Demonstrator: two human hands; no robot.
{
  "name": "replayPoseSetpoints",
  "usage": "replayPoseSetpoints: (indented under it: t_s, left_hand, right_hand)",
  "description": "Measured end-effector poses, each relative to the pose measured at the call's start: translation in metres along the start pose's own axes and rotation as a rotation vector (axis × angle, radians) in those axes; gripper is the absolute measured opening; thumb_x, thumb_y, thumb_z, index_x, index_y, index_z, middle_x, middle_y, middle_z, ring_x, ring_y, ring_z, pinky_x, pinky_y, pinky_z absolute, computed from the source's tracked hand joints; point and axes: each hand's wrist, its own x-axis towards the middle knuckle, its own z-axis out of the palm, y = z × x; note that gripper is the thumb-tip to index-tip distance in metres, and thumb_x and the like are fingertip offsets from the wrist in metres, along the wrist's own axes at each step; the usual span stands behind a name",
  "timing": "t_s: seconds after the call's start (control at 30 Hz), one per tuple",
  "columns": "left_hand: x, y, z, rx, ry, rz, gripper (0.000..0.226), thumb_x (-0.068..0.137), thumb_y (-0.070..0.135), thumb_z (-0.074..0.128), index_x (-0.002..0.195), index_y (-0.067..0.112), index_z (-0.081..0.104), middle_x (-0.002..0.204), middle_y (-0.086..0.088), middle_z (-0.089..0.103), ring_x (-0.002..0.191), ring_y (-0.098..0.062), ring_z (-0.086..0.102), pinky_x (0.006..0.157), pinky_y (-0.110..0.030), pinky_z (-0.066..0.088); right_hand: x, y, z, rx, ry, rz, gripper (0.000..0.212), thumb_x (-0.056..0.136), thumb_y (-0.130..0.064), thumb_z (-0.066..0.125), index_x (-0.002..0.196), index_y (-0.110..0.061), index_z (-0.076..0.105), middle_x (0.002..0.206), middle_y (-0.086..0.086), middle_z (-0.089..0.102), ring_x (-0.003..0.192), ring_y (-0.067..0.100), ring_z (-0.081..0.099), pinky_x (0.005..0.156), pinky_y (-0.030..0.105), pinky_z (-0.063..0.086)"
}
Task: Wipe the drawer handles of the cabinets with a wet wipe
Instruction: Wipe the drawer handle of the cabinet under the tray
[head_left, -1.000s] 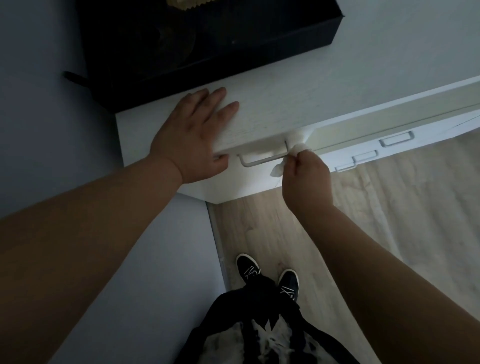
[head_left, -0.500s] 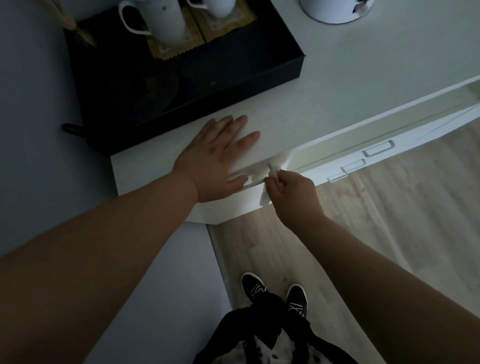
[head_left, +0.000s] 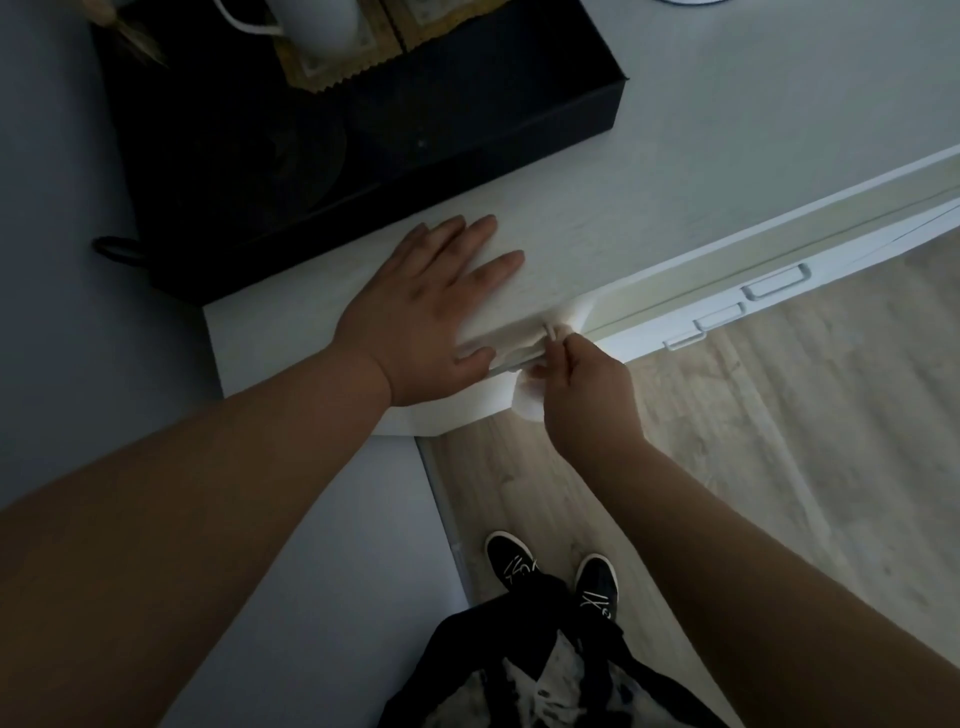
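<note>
Looking straight down, there's a pair of black shoes on the pale wood floor, right by the corner of the white cabinet.

A bit further up, the right hand is curled around a white wet wipe. It pinches the wipe against the right end of the nearest drawer handle, a thin bar just under the cabinet's front edge. A wad of the wipe hangs out below the fingers. It's pretty dim, so I can't really tell if the wipe goes all the way round the bar or only touches it from the front.

The left hand lies flat on top of the cabinet just left of that. Its fingers are straight and spread a little, the thumb is hooked over the front edge beside the handle, and it isn't holding anything.

Along the cabinet front to the right are three more handles, well apart from both hands. Past the left hand a black tray sits on top, with a white mug on a yellowish mat inside it.
</note>
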Motion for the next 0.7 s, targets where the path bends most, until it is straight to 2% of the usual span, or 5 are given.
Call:
replayPoseSetpoints:
  t_s: [0.17, 0.27, 0.47, 0.6, 0.7]
  left_hand:
    - [0.001, -0.001, 0.000, -0.010, 0.008, 0.005, 0.092, 0.086, 0.066, 0.043, 0.165, 0.033, 0.010, 0.174, -0.004, 0.003, 0.160, -0.030, 0.008, 0.130, -0.049, 0.008]
    - [0.001, -0.001, 0.000, -0.024, 0.019, 0.004, 0.091, 0.085, 0.065, 0.043, 0.165, 0.033, 0.012, 0.174, -0.004, 0.005, 0.159, -0.030, 0.009, 0.130, -0.049, 0.009]
    - [0.000, -0.001, -0.001, -0.030, 0.014, -0.001, 0.090, 0.086, 0.065, 0.042, 0.165, 0.034, 0.012, 0.174, -0.004, 0.004, 0.159, -0.029, 0.008, 0.130, -0.047, 0.007]
    - [0.000, 0.000, -0.002, -0.037, 0.018, -0.009, 0.090, 0.086, 0.065, 0.041, 0.165, 0.034, 0.013, 0.175, -0.003, 0.004, 0.159, -0.029, 0.007, 0.130, -0.046, 0.007]
    - [0.000, 0.001, -0.002, -0.042, 0.021, -0.006, 0.089, 0.086, 0.064, 0.041, 0.165, 0.033, 0.014, 0.174, -0.004, 0.005, 0.159, -0.029, 0.008, 0.130, -0.047, 0.008]
  right_hand:
    - [-0.009, 0.003, -0.003, 0.026, -0.016, 0.068, 0.034, 0.110, -0.025, 0.041, 0.092, -0.016, 0.068, 0.076, -0.010, 0.064, 0.069, 0.001, 0.057, 0.057, 0.012, 0.038]
    - [-0.001, 0.004, -0.011, 0.143, -0.008, 0.133, 0.028, 0.107, -0.023, 0.050, 0.089, -0.024, 0.071, 0.073, -0.015, 0.067, 0.065, 0.002, 0.062, 0.054, 0.005, 0.041]
    - [0.011, 0.003, -0.011, 0.344, 0.094, 0.285, 0.014, 0.095, -0.034, 0.071, 0.090, -0.025, 0.061, 0.085, -0.004, 0.075, 0.078, 0.014, 0.074, 0.073, 0.037, 0.063]
    - [0.011, 0.001, -0.013, 0.471, 0.034, 0.326, 0.031, 0.098, -0.042, 0.067, 0.119, -0.026, 0.052, 0.092, -0.005, 0.077, 0.082, 0.012, 0.076, 0.077, 0.040, 0.064]
    - [0.010, 0.001, -0.009, 0.457, -0.009, 0.309, 0.021, 0.100, -0.044, 0.063, 0.114, -0.028, 0.066, 0.093, -0.010, 0.079, 0.081, 0.009, 0.077, 0.081, 0.040, 0.064]
